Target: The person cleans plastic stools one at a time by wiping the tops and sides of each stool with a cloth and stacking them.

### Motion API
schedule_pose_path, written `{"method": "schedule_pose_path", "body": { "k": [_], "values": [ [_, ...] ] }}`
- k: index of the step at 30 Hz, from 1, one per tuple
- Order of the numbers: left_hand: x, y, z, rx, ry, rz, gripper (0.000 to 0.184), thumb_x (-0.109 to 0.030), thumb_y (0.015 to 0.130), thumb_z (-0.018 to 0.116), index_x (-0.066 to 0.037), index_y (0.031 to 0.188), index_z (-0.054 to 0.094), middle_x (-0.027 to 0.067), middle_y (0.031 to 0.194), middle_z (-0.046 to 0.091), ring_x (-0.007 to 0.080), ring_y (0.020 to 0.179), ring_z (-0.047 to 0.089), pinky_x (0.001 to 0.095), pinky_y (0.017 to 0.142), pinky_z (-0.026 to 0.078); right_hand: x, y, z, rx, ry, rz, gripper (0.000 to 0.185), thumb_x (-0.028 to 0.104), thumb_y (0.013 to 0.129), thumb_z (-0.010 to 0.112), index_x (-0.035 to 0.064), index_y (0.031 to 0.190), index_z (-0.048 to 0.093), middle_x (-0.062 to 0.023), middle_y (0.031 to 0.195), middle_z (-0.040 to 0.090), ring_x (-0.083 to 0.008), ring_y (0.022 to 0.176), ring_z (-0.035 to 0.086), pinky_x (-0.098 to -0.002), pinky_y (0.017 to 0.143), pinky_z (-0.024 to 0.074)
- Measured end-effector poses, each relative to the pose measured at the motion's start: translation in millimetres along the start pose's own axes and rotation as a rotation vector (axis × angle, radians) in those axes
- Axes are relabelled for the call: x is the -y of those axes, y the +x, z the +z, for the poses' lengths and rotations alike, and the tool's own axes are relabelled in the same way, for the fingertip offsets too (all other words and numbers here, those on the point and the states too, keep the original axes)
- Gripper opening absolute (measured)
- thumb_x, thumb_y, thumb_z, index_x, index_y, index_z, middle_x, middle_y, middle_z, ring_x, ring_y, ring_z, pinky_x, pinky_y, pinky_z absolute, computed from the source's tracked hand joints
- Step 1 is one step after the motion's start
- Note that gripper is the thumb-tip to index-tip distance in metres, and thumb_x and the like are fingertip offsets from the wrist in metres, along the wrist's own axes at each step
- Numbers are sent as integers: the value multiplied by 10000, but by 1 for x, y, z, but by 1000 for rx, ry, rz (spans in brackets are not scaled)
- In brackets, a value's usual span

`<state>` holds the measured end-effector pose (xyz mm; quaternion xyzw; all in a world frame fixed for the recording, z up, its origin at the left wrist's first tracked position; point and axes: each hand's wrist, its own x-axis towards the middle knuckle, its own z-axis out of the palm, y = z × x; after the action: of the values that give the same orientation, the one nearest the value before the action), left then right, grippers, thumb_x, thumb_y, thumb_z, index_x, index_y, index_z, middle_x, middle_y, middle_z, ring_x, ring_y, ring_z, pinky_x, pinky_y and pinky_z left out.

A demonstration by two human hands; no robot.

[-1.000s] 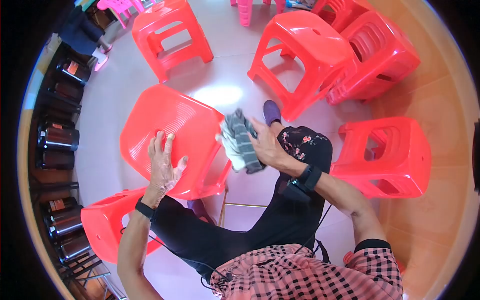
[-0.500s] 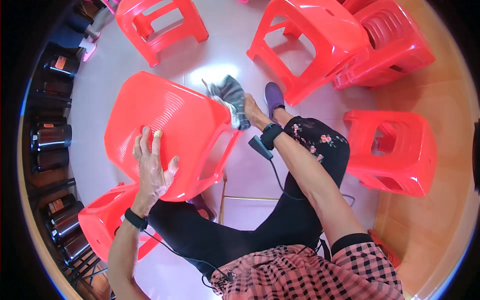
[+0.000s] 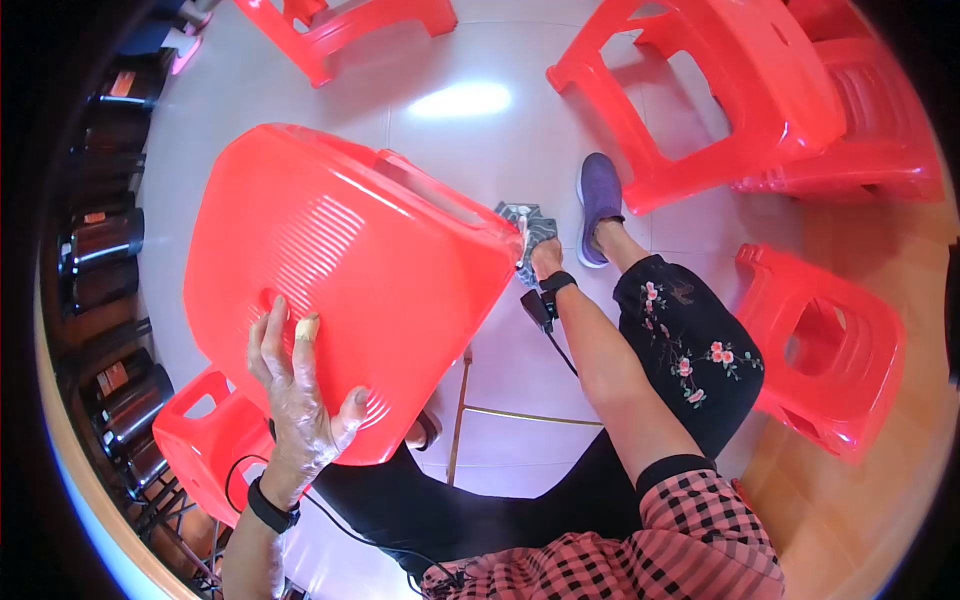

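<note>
A red plastic stool (image 3: 390, 290) with a ribbed seat leans toward me in front of my legs. My left hand (image 3: 300, 385) rests on the seat with its fingers apart, one fingertip wrapped in a pale covering, near the small hole in the middle. On the stool's right side, my right hand (image 3: 547, 258) grips a grey striped cloth (image 3: 538, 228) against a leg or side edge. Part of the cloth and the right fingertips are hidden behind the stool.
More red stools stand around: one at the upper right (image 3: 700, 90), one at the right (image 3: 830, 350), one at the lower left (image 3: 205, 430). Dark shiny chairs (image 3: 105, 245) line the left side. My purple shoe (image 3: 600, 205) is on the tiled floor.
The stool has tilted and appears larger, nearer to me. My right hand and the cloth have moved lower along its right side. The left hand stays on the seat.
</note>
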<state>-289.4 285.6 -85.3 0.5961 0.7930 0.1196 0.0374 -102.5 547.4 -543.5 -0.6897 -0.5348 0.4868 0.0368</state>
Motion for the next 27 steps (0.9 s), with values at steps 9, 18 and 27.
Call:
{"method": "schedule_pose_path", "body": {
  "k": [9, 18, 27],
  "values": [
    [-7, 3, 0, -30, 5, -27, 738, -433, 788, 636, -50, 1366, 384, 213, 1448, 272, 446, 1312, 240, 541, 1069, 229, 32, -80, -24, 61, 142, 123, 460, 463, 924, 421, 72, 1002, 651, -144, 972, 673, -293, 929, 641, -384, 781, 506],
    [-14, 9, -1, -150, -2, 6, 718, -306, 700, 728, -38, 1308, 454, 226, 1384, 323, 430, 1256, 289, 528, 1041, 261, -19, -279, 62, -125, 375, -312, 538, 305, 945, 361, 103, 1441, 306, -71, 1427, 384, -196, 1175, 499, -389, 947, 423],
    [-13, 8, 1, -138, 4, 12, 704, -322, 741, 695, -43, 1330, 430, 226, 1403, 309, 450, 1279, 271, 534, 1063, 240, 30, -325, -5, 793, 1362, 517, 342, 299, 934, 311, 138, 637, 365, -41, 490, 350, -220, 349, 312, -371, 334, 181]
  ]
}}
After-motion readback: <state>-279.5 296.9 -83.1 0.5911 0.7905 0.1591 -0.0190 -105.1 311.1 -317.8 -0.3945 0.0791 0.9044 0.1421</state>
